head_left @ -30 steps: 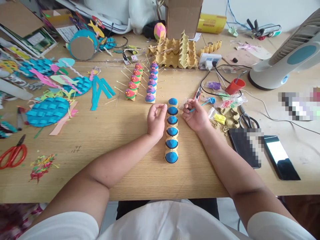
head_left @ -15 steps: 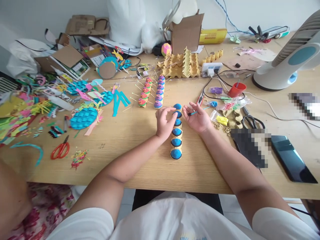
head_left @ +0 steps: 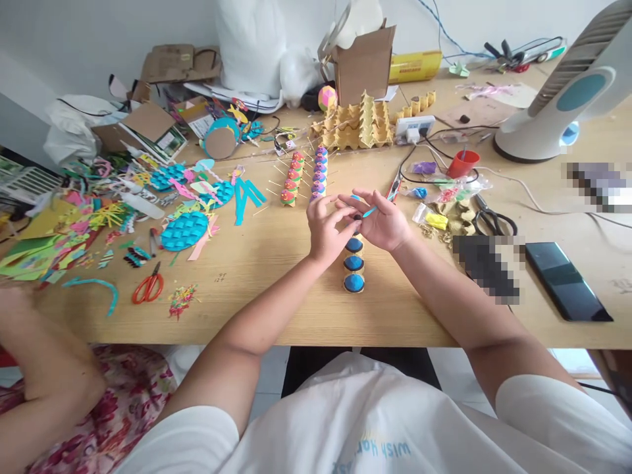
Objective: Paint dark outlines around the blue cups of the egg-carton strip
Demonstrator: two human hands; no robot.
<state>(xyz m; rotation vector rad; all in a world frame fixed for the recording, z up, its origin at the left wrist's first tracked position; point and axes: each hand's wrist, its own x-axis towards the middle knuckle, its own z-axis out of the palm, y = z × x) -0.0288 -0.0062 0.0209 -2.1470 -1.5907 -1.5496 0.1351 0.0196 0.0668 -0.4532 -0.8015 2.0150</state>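
Note:
A strip of egg-carton cups topped with blue domes, dark-edged (head_left: pixel 354 263), runs toward me on the table; my hands cover its far part. My left hand (head_left: pixel 326 230) is above the strip, thumb and fingers pinching a small black lump (head_left: pixel 357 221). Close against it, palm partly up, my right hand (head_left: pixel 388 222) holds a thin light-blue stick (head_left: pixel 369 212) between its fingers. Beyond my hands stand two finished-looking caterpillar strips, one red and green (head_left: pixel 292 178), one purple (head_left: pixel 320 172), with pins sticking out at the sides.
Red-handled scissors (head_left: pixel 148 287), blue woven discs (head_left: pixel 185 230) and paper scraps lie left. Right are a red cup (head_left: pixel 463 163), black scissors (head_left: pixel 495 220), a phone (head_left: pixel 567 280) and a fan (head_left: pixel 548 118). Egg trays (head_left: pixel 345 128) stand behind. Another person's arm (head_left: pixel 44 368) is at lower left.
My hands have come together over the strip, and my left fingers now meet the black lump by the stick. The view has shifted slightly; the other person's arm shows more.

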